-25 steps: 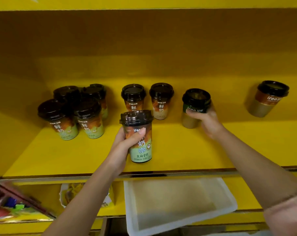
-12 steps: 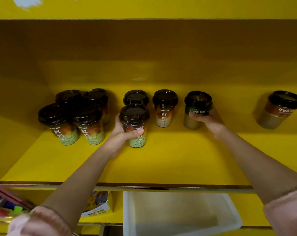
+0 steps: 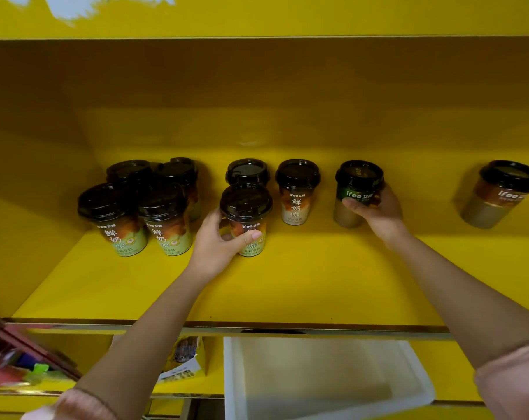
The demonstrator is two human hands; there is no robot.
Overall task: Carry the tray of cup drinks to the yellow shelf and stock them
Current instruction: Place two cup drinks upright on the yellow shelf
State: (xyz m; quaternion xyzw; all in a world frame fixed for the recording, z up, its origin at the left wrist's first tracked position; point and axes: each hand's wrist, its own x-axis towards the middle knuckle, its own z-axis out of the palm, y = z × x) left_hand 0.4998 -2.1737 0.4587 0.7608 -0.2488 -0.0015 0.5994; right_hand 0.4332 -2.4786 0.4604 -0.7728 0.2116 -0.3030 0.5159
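Observation:
My left hand [image 3: 217,244] grips a green-and-brown cup drink [image 3: 247,216] standing on the yellow shelf [image 3: 302,283], right in front of another cup [image 3: 247,171]. Over to the right, my right hand [image 3: 378,213] holds a green-labelled cup [image 3: 358,184] at the back of the shelf. A brown-and-white cup [image 3: 297,192] stands between the two. Several cups [image 3: 136,207] cluster at the left. One brown cup [image 3: 499,194] stands alone at the far right. The white tray [image 3: 323,377] rests on the shelf below, with nothing in it.
The shelf has bare yellow board in front of the cups and between the green-labelled cup and the far-right one. Below left, a snack packet [image 3: 183,359] and colourful packaged goods [image 3: 18,368] sit on the lower shelf.
My left hand has pushed its cup from the shelf's front back in front of the rear cup. My right hand stays on the green-labelled cup. The view has tilted upward.

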